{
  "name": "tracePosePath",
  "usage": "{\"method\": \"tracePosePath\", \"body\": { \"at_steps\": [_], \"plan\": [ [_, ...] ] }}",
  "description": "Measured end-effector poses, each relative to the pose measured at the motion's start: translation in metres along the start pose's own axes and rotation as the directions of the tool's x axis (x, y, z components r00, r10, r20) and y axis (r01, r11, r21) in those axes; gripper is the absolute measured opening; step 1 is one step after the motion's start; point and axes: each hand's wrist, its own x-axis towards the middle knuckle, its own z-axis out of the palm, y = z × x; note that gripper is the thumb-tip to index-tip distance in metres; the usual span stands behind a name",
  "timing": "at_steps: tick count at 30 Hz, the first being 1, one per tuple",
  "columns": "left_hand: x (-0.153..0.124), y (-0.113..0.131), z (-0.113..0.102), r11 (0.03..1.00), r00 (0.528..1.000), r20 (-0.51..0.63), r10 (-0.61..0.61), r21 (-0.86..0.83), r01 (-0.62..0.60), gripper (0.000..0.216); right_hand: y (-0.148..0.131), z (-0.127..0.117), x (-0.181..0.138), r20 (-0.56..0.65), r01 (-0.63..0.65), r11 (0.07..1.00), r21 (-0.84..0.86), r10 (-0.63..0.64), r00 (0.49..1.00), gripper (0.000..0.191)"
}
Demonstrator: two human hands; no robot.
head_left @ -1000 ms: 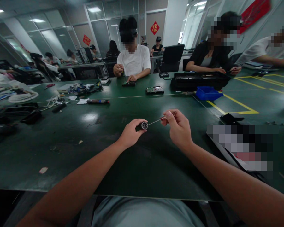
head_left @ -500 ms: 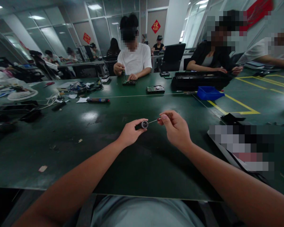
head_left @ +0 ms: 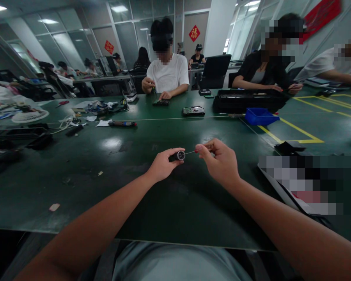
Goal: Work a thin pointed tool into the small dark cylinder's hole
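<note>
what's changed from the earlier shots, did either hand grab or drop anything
The right hand has moved leftward, bringing the screwdriver closer to the dark cylinder. Nothing was grabbed or let go: the left hand still holds the dark cylinder, the right hand the screwdriver. The blue tray stayed where it was.

At the centre of the frame, over the counter (head_left: 187,214), a cylinder (head_left: 174,157) sits in the left hand (head_left: 162,166), its open end facing the screwdriver (head_left: 210,147) that points leftward from the right hand (head_left: 224,162). Behind them lie a pen-like tool (head_left: 123,123) left of centre, a hard drive (head_left: 193,111) at upper centre, and, right of that, a bin (head_left: 260,117) before a long case (head_left: 245,102).
</note>
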Motion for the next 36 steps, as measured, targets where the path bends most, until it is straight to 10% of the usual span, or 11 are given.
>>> {"method": "tracePosePath", "body": {
  "at_steps": [20,36],
  "plan": [
    [0.002,-0.003,-0.001,1.000,1.000,-0.019,-0.004,0.007,0.004,0.042,0.000,-0.003,-0.004,0.174,0.161,0.984,0.076,-0.172,0.970,0.014],
    [0.001,-0.001,-0.003,0.998,0.999,-0.041,0.021,0.056,-0.018,0.042,0.006,0.005,0.000,0.056,-0.089,0.944,0.318,0.075,0.996,0.020]
  ]
}}
